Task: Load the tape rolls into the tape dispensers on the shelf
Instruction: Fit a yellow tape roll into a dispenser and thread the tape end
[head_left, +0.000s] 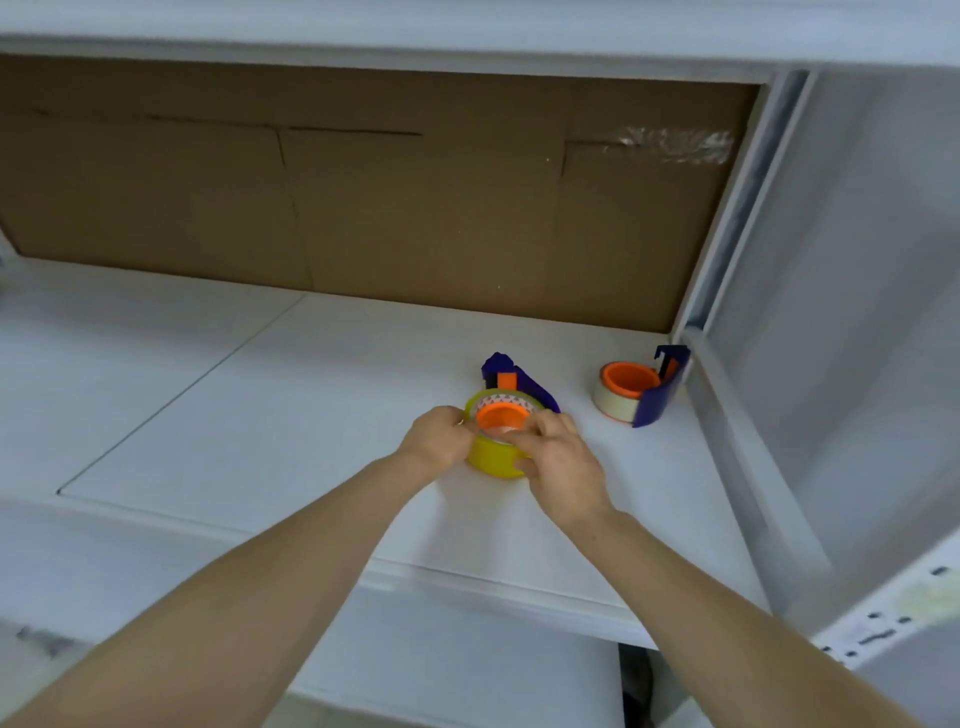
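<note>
The yellow tape roll (493, 457) lies flat, hole upward, around the orange hub (500, 417), clamped between left hand (434, 439) and right hand (563, 467) directly before the blue dispenser (519, 382).

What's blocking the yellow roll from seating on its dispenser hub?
Nothing visible. Both hands, left and right, hold the yellow roll around the orange hub of the blue dispenser. The second dispenser sits apart, already loaded.

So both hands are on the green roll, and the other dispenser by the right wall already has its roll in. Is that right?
Not quite: the roll is yellow, not green. The head view shows both the left hand and right hand on it, and the other dispenser by the right wall already holds a white roll.
</note>
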